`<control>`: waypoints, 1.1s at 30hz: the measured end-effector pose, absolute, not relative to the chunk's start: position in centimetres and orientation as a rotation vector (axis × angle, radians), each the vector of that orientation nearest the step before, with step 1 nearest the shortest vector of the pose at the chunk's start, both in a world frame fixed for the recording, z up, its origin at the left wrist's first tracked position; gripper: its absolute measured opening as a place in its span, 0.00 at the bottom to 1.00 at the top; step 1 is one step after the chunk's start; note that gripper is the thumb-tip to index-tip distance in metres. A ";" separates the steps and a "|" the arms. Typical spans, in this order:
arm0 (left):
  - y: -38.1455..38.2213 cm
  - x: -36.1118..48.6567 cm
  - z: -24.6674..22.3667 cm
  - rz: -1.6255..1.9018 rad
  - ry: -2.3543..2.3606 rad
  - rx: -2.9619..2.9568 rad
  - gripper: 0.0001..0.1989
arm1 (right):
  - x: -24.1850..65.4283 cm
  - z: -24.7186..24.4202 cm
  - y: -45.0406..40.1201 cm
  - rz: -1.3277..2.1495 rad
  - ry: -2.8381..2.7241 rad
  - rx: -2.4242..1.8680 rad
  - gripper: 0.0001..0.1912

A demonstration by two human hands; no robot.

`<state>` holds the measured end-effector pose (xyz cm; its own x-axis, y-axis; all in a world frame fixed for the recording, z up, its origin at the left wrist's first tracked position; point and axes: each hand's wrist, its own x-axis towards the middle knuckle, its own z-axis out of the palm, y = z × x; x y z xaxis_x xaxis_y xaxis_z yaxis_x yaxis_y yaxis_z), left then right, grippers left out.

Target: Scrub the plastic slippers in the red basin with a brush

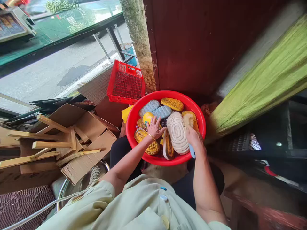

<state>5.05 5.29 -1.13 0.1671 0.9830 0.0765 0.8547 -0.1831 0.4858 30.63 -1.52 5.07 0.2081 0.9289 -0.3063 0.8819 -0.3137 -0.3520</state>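
In the head view, a red tub (172, 162) stands low in front of the person, between the dark-clothed legs, and it holds the footwear pieces. The left hand (154, 128) is over the left half of the tub; its grip is open, the fingers spread, close to a round yellow piece (148, 117). Below this hand lies a yellow zigzag sole (150, 145). The right hand (195, 140) is at the right side, its grip closed on a blue handle (192, 151), of which only the end is visible. Its fingers reach a yellow-tan piece (192, 118). Between the two hands lies a cream ribbed sole (177, 133). Farther inside the tub are light blue pieces (149, 107) and another yellow sole (172, 103). Behind the tub is a red crate (128, 84); to the left, a cardboard box (91, 158) and wooden bars (51, 145).
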 end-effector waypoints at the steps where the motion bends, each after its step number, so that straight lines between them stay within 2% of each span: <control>1: 4.9 5.5 -0.9 0.353 1.786 2.195 0.37 | 30.4 4.9 -1.5 0.759 -1.823 -2.344 0.30; 3: 4.8 5.6 -0.7 0.106 1.782 2.295 0.36 | 29.8 4.5 -1.5 0.825 -1.892 -2.303 0.30; 6: 5.2 5.0 -0.9 -0.050 1.707 2.388 0.32 | 29.0 3.9 -1.6 0.884 -1.923 -2.278 0.30; 11: 6.0 6.2 -0.2 -0.116 1.612 2.428 0.20 | 28.0 3.6 -2.0 0.954 -1.938 -2.290 0.29; 14: 5.8 8.0 1.4 -0.096 1.619 2.355 0.18 | 27.7 3.8 -2.3 0.921 -1.943 -2.328 0.29; 16: 5.0 8.7 2.2 -0.130 1.609 2.330 0.20 | 27.9 4.1 -2.2 0.870 -1.954 -2.294 0.29; 21: 1.7 7.6 2.6 -0.216 1.579 2.240 0.36 | 29.4 4.5 -1.5 0.584 -1.780 -2.384 0.31; 26: -0.1 5.7 1.9 -0.300 1.581 2.097 0.46 | 29.1 4.0 -0.9 0.720 -1.809 -2.465 0.27; 29: -0.7 5.1 1.0 -0.289 1.483 2.087 0.47 | 28.1 4.0 -0.8 0.625 -1.837 -2.397 0.28; 33: -1.0 4.0 -0.4 0.046 1.492 1.962 0.40 | 26.7 4.2 -1.4 0.534 -1.990 -2.261 0.29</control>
<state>4.04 -0.98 -0.39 0.3473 0.8689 -0.3527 0.8457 -0.1277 0.5182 26.68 -1.45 4.23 0.0938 0.9745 -0.2036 0.9457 -0.1512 -0.2876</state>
